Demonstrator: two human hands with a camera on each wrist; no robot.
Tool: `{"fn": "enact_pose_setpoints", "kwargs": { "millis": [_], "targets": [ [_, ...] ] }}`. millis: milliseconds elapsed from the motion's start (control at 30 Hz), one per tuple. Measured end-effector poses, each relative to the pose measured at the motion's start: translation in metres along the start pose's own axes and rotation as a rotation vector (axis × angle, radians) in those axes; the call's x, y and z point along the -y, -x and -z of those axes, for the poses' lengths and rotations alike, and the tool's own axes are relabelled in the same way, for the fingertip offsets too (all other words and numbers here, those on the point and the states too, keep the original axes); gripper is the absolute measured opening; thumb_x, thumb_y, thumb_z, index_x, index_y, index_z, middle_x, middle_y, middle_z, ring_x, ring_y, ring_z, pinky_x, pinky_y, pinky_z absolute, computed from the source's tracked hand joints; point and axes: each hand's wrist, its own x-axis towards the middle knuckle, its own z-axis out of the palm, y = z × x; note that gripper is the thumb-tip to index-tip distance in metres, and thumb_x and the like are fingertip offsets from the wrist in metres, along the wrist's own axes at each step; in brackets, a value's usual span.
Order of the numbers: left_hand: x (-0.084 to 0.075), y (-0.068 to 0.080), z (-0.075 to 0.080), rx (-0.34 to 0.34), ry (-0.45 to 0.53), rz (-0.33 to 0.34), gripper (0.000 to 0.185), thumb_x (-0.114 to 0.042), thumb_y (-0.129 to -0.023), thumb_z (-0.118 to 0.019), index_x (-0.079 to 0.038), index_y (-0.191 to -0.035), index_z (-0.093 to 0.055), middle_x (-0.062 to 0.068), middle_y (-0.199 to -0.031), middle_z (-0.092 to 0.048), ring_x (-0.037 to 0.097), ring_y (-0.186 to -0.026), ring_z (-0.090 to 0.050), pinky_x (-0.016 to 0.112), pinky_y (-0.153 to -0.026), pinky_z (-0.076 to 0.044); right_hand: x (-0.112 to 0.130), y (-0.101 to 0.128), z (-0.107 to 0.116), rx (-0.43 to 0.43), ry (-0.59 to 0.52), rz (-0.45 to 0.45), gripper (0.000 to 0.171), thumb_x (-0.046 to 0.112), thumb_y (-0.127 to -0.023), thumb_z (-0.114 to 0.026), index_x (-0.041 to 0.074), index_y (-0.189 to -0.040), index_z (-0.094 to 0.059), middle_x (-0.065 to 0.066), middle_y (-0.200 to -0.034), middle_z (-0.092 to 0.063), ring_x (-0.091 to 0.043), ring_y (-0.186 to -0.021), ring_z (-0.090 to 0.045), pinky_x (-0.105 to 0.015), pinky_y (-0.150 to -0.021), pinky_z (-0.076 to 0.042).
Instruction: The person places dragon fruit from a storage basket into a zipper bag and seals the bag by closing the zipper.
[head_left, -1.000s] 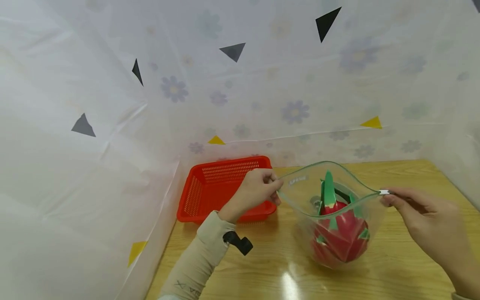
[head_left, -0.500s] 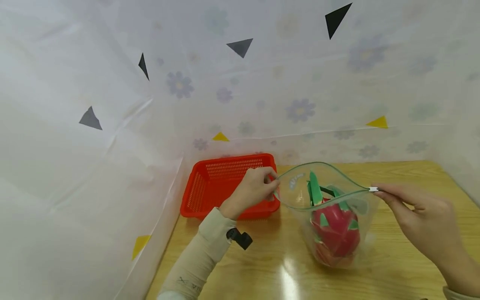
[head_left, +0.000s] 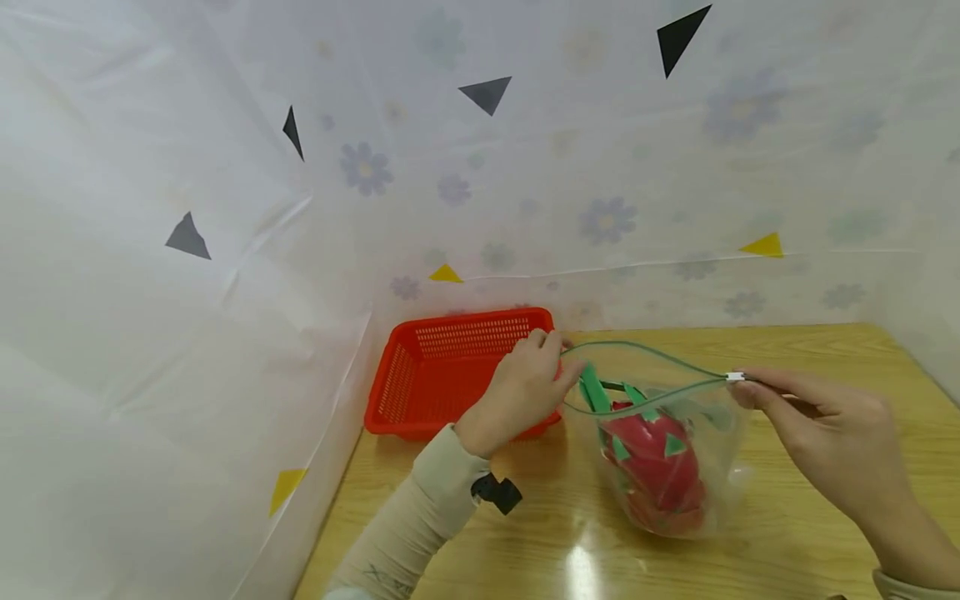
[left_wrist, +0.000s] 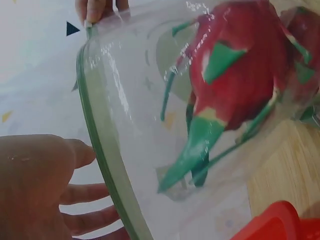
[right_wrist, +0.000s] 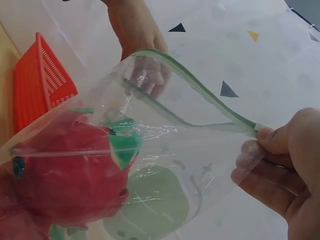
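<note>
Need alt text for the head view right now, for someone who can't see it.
Two hands hold a clear zip-top plastic bag containing a red dragon fruit: left hand pinches one end of its mouth, right hand pinches the white slider. A red plastic basket sits behind.
</note>
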Motion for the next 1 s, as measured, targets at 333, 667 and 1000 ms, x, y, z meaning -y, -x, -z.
{"fn": "enact_pose_setpoints", "kwargs": {
  "millis": [333, 667, 1000],
  "targets": [
    [-0.076, -0.012, 0.004, -0.159, -0.128, -0.482, 0.043, -0.04, -0.102, -0.052, -0.015, -0.136, -0.054, -0.001, -0.132, -0.058, 0.012, -0.121, -0.055, 0.021, -0.108, -0.041, 0.005, -0.003, -0.004, -0.003, -0.06, 0.011, 0.031, -0.019, -0.071, -0.076, 0.001, -0.095, -0.078, 0.025, -0.095, -0.071, 0.016, -0.078, -0.066, -0.008, -0.046, -0.038],
    [-0.099, -0.025, -0.01, -0.204, -0.101, -0.67, 0.033, -0.028, -0.102, -0.054, -0.012, -0.13, -0.061, -0.004, -0.124, -0.068, 0.005, -0.111, -0.065, 0.01, -0.102, -0.041, 0.009, -0.002, -0.008, -0.016, 0.005, -0.04, 0.025, -0.017, -0.072, -0.076, -0.005, -0.094, -0.077, 0.039, -0.101, -0.06, 0.023, -0.08, -0.06, -0.002, -0.057, -0.047],
    [-0.096, -0.028, -0.016, -0.241, -0.083, -0.592, 0.019, -0.029, -0.102, -0.053, -0.016, -0.11, -0.065, -0.011, -0.094, -0.068, -0.003, -0.065, -0.046, 0.001, -0.069, -0.038, 0.01, 0.0, -0.005, 0.014, -0.006, -0.077, 0.027, -0.015, -0.076, -0.075, 0.004, -0.094, -0.078, 0.04, -0.094, -0.063, 0.02, -0.073, -0.062, -0.011, -0.039, -0.036]
  ]
}}
